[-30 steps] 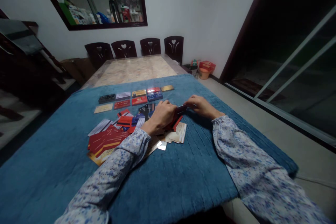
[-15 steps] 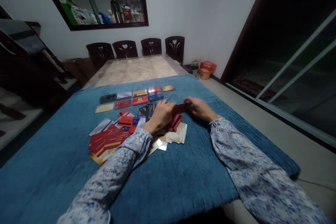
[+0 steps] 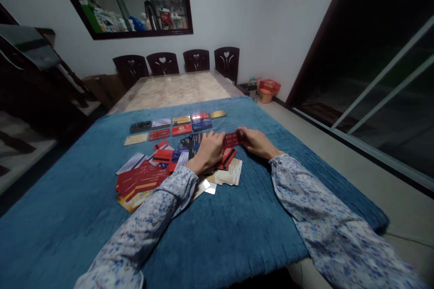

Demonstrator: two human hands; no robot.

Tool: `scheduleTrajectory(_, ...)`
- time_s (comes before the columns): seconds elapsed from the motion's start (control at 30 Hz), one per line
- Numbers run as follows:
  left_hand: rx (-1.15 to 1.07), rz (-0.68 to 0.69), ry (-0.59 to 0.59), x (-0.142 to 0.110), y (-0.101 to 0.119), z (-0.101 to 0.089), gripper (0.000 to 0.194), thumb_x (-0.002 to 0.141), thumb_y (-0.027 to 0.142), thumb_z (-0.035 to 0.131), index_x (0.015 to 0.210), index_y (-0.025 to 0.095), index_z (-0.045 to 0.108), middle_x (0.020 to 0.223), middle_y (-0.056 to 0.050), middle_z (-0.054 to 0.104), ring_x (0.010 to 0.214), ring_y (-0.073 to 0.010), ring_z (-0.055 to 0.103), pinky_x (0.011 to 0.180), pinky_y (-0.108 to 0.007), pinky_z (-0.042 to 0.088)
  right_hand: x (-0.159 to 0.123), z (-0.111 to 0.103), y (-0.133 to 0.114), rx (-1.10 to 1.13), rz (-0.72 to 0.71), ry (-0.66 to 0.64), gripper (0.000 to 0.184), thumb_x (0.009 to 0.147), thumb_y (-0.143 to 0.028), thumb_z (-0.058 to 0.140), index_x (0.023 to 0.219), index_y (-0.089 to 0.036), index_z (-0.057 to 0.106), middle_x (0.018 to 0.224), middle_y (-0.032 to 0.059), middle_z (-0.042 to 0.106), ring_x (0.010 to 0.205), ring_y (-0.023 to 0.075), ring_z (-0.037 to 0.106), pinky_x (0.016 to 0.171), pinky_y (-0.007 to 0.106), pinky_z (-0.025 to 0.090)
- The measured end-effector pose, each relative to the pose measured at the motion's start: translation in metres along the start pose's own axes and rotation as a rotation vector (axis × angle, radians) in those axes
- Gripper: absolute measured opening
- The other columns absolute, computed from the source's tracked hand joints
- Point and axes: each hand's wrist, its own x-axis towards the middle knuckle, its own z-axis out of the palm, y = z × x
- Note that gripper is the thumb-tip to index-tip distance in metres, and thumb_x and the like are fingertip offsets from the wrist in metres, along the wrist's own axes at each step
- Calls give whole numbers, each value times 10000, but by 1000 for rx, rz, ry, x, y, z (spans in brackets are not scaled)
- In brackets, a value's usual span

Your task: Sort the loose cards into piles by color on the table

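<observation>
Both hands hold one red card (image 3: 231,139) just above a blue cloth (image 3: 220,235). My left hand (image 3: 209,151) pinches its left end with the fingers curled, and my right hand (image 3: 255,141) grips its right end. Under my left hand lies a loose heap of cards (image 3: 149,174), red, blue, black and white, spread toward the left. Beyond the heap, two neat rows of cards (image 3: 176,125) lie flat side by side on the cloth.
The blue cloth covers the near part of a long table whose bare marbled top (image 3: 174,90) runs on to several dark chairs (image 3: 195,59) at the far end. A glass sliding door (image 3: 383,95) is on the right, a red bucket (image 3: 267,90) on the floor.
Both hands with the red card have shifted slightly away from me and the card has tipped up a little; the heap and rows are unchanged.
</observation>
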Motion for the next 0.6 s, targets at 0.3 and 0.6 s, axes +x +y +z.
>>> scheduleTrajectory(0.3, -43, -55, -45, 0, 1, -3, 364, 935, 181, 479, 1284, 127, 567, 1212, -164, 695, 1115, -313, 579, 876, -418, 406, 1, 6, 8, 142, -70, 18, 496, 846, -156, 606, 1337, -170, 537, 1132, 131, 731, 993, 253, 676, 876, 358, 500)
scheduleTrajectory(0.6, -79, -65, -47, 0, 1, -5, 396, 916, 227, 530, 1298, 124, 543, 1242, -171, 667, 1158, -328, 564, 927, -444, 410, 3, 8, 16, 132, -113, 32, 586, 822, -199, 645, 1395, -150, 531, 1248, 173, 683, 1091, 297, 638, 953, 439, 504)
